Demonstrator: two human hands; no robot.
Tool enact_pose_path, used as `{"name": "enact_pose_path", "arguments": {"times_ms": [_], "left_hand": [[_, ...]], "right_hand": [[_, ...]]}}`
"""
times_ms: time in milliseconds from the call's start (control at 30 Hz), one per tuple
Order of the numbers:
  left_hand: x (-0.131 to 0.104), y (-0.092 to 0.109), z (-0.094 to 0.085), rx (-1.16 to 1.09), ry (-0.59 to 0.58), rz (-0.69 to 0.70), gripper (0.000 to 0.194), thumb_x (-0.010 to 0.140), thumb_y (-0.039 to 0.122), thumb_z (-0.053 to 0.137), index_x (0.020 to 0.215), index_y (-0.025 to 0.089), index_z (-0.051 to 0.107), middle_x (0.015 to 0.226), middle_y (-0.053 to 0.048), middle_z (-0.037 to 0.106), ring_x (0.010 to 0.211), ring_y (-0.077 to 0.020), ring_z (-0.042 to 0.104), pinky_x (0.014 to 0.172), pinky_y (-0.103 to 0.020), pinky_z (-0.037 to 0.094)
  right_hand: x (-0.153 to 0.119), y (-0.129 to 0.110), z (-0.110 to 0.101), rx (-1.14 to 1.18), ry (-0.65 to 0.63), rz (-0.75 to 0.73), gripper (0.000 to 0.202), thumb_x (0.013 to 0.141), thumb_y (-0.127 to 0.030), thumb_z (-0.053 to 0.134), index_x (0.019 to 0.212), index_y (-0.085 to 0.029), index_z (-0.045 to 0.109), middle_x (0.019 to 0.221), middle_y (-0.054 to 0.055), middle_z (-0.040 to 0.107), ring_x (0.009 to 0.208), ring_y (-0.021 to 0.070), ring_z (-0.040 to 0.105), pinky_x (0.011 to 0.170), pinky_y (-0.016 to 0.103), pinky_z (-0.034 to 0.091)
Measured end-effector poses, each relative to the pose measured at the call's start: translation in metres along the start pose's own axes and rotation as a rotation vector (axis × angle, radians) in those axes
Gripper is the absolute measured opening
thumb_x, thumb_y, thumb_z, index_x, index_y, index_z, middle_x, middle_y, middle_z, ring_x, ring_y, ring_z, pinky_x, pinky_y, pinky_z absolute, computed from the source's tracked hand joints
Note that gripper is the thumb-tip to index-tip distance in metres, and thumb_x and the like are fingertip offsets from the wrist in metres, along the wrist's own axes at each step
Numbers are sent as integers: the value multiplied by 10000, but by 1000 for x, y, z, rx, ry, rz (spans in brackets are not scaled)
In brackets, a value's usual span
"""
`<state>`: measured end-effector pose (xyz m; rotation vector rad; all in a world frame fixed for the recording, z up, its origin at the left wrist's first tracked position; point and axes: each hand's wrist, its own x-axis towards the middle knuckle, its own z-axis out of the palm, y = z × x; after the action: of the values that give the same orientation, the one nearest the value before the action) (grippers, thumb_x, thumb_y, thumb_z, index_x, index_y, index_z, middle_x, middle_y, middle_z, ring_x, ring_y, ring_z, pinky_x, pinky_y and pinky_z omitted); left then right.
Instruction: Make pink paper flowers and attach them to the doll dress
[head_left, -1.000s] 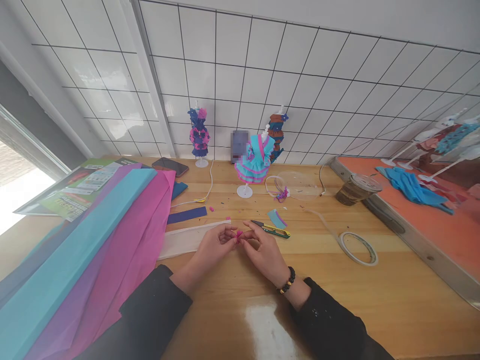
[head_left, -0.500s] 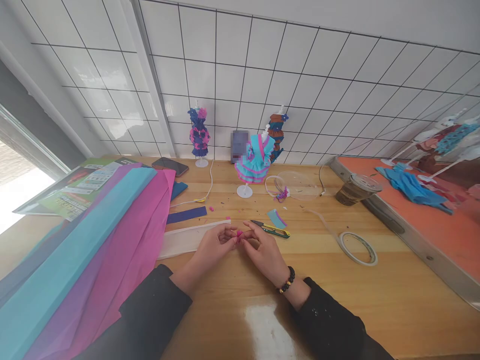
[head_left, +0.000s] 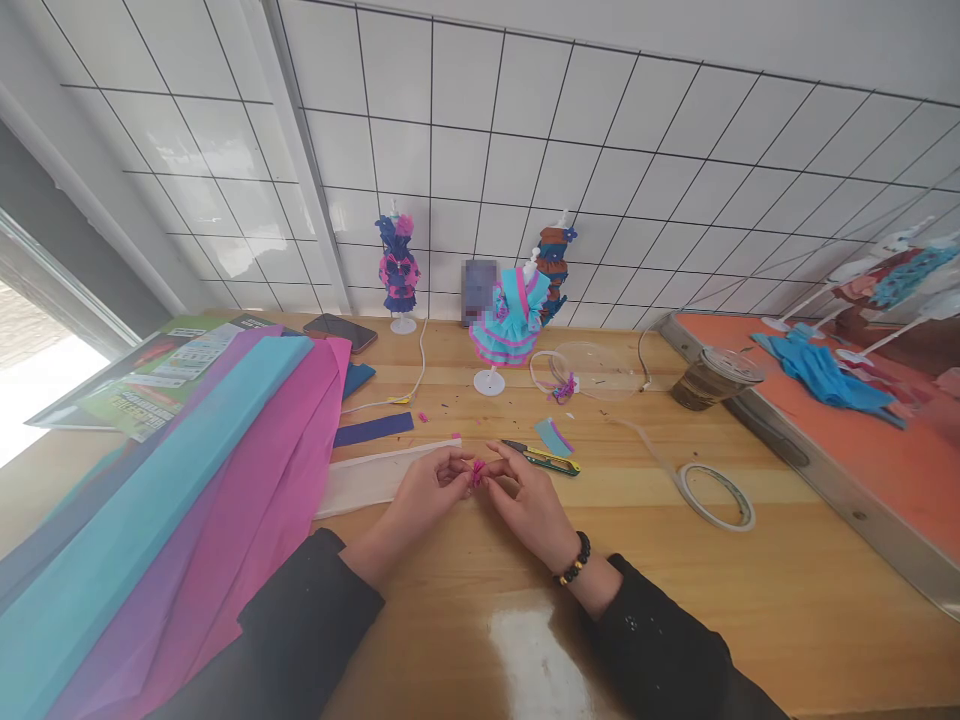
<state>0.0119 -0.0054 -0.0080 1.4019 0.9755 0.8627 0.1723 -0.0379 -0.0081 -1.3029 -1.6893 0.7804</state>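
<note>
Between my fingertips is a small magenta paper bow (head_left: 478, 473), pinched from both sides. My left hand (head_left: 431, 490) grips its left side between thumb and fingers; my right hand (head_left: 529, 497), with a beaded bracelet at the wrist, grips the right side. Just beyond my right hand lies a green and black utility knife (head_left: 551, 459). A white paper strip (head_left: 367, 478) runs under and behind my left hand. Farther off, a dark blue strip (head_left: 375, 429) and a light blue piece with a purple edge (head_left: 553, 437) rest on the wooden table (head_left: 450, 610).
Large crepe paper sheets (head_left: 187, 520) cover the left side. Dressed miniature mannequins (head_left: 510, 320) stand by the tiled wall, near a phone (head_left: 341, 333). To the right are a tape roll (head_left: 716, 497), a lidded cup (head_left: 712, 378) and a raised orange surface (head_left: 847, 450).
Both hands stay almost in place. The magenta bow between the fingertips has shifted very slightly, and its loops look a little more spread.
</note>
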Motion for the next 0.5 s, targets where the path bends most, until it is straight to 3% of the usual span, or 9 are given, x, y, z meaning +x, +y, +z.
{"name": "enact_pose_path", "arguments": {"times_ms": [200,500], "left_hand": [[0,1,0,-23,-3,-8,261,728,255,605,948,122,565,808,-70,650,706,-157,627,688,-311,496],[2,2,-4,-197,29,-88,352,664,287,680,942,115,549,718,-30,630,622,-136,620,647,-303,517]], "right_hand": [[2,-1,1,88,4,54,419,779,-170,510,1196,-165,478,880,55,677,852,170,635,848,353,478],[8,-6,-2,416,57,250,420,706,-283,617,1091,-156,510,762,25,644,730,144,608,748,320,482]]}}
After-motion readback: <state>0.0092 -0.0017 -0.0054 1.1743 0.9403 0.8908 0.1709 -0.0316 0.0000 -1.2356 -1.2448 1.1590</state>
